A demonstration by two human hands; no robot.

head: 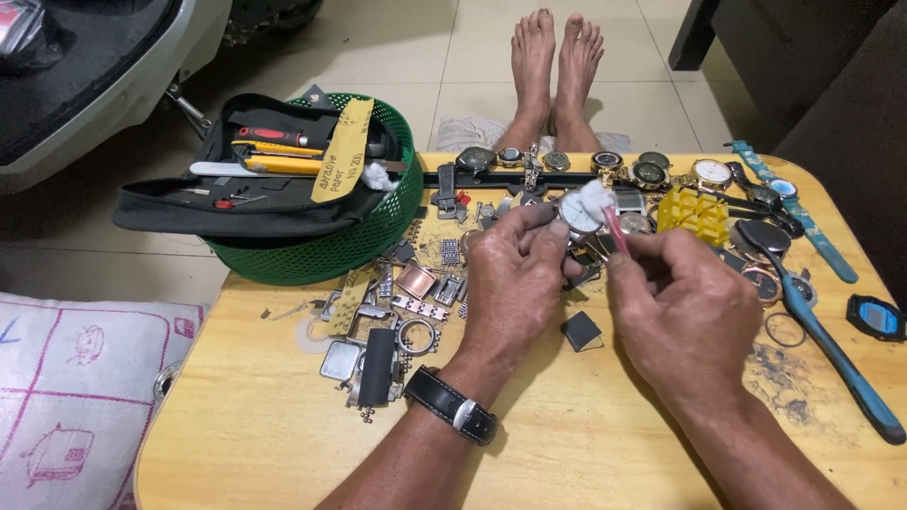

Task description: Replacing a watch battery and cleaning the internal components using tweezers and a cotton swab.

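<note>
Both hands meet over the middle of the wooden table (567, 434): the left hand (515, 274) pinches a round white-faced watch (574, 212) between thumb and fingers, dial up, while the right hand (675, 302) grips a thin pink-handled brush (614, 229) whose white head (597, 196) rests against the upper right edge of the dial. By the look of it, this is the cleaning step, the brush working on the watch face. The next stroke calls for a steady pinch by the left fingers and light pressure, so the watch does not slip. Just below the hands lies a small dark square pad (581, 331). Left of the left hand sit loose metal bracelet links and cases (416, 302); beyond them, a green basket (359, 246). Right of the right hand lie a yellow holder block (694, 212) and a blue-handled tool (831, 354). A row of watches (605, 162) lines the far edge
</note>
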